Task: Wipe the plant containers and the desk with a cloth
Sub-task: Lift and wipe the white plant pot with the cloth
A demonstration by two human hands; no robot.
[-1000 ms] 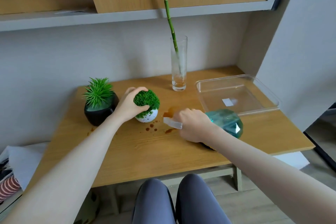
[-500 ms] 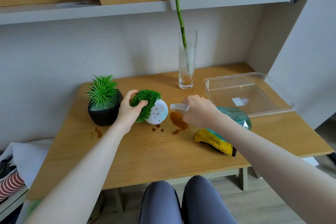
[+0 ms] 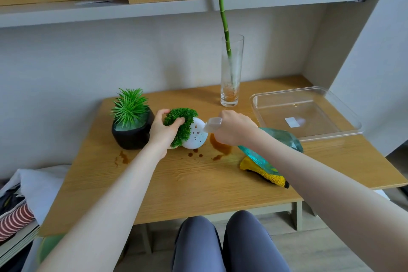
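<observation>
Left hand: the left hand point(image 3: 163, 131) is curled over the green moss top of one small white pot point(image 3: 195, 133), which is held tipped on its side so that its brown-spotted white base faces the right hand.
Right hand: the right hand point(image 3: 231, 130) is wrapped round the head of one teal spray bottle point(image 3: 280, 139); the clear nozzle is held just beside the white pot's base.
Plant containers, three counted: the white pot in the left hand; one black pot point(image 3: 132, 133) with a spiky green plant, touching or just beside the back of the left hand on its outer side; one tall clear glass vase point(image 3: 230, 77) holding a single green stalk, standing upright beyond the right hand.
Cloths, one counted: a yellow cloth point(image 3: 265, 172) is seen lying crumpled on the worktop under the right forearm, partly covered by the bottle's body.
Worktop: a wooden worktop point(image 3: 198, 183) is seen with brown stains; one larger smear point(image 3: 219, 147) lies just below the right hand, several small drops lie below the white pot, and another streak lies near the left wrist by the black pot.
Trays, one counted: a clear plastic tray point(image 3: 309, 112) is set on the far side of the right hand.
</observation>
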